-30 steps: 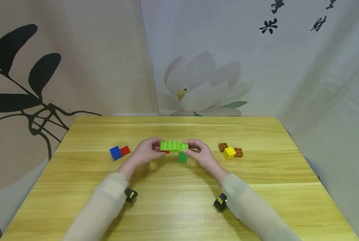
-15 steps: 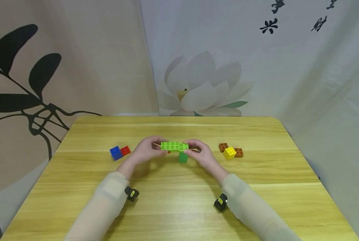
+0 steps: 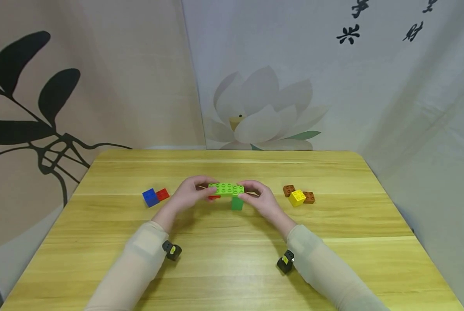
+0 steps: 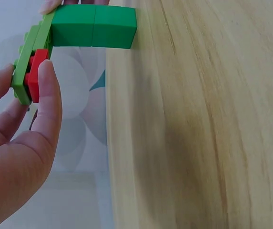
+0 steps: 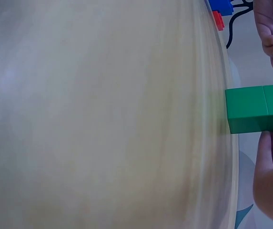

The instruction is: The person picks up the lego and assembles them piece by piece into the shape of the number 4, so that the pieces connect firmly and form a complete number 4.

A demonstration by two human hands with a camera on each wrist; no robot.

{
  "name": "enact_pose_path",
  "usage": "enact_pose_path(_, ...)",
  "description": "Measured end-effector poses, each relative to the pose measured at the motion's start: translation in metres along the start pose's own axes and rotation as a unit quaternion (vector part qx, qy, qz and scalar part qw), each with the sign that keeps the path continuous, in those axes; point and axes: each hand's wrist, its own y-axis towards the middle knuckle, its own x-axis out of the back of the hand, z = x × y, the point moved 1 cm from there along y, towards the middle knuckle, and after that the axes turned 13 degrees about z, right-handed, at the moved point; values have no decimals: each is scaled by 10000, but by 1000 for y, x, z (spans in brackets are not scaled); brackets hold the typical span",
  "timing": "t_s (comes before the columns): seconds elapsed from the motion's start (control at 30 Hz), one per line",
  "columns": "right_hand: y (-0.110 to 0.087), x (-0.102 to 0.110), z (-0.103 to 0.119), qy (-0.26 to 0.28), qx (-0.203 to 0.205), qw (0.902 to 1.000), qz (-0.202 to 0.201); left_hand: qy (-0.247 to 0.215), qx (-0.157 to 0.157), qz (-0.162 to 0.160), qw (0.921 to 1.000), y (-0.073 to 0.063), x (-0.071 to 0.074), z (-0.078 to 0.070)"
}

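A light green studded brick piece [image 3: 223, 189] tops two stacked dark green bricks [image 4: 93, 26], which stand upright on the table, and juts out to the left. Under its overhanging end sits a red brick [image 4: 37, 78]; whether its studs are fully seated cannot be told. My left hand [image 3: 189, 194] pinches this end, the thumb on the light green top and a finger pressing the red brick from below. My right hand [image 3: 261, 198] holds the other end between thumb and fingers, beside the dark green bricks [image 5: 257, 109].
On the wooden table [image 3: 232, 259], a blue brick [image 3: 150, 198] and a red brick [image 3: 163, 194] lie left of the hands. A yellow brick [image 3: 297, 198] lies among brown bricks [image 3: 309, 198] to the right. A printed curtain [image 3: 263, 77] hangs behind the table.
My left thumb has shifted up from the front onto the light green top. The red brick underneath, mostly covered half a second ago, shows again. My right hand has stayed in place.
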Motion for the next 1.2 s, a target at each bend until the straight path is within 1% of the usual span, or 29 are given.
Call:
enact_pose_path(0.13,0,0,0,-8,4,10000,3,15,84,-6,10000,0,0,-2)
enact_pose_path(0.27,1,-1,-1,32,-30,10000,13,-44,103,-6,9999,0,-1,-5)
enact_pose_path(0.63,0,-1,1,74,52,10000,11,-635,263,-102,9976,1,-3,-6)
enact_pose_path(0.93,0,0,-1,26,103,9999,33,-1060,446,-265,9930,1,-5,-7)
enact_pose_path(1.07,-1,-1,4,66,69,9999,63,-1123,541,-320,9917,2,-5,-7)
enact_pose_path(1.2,-1,-1,4,91,11,9999,62,-1116,539,-318,9918,3,-4,-5)
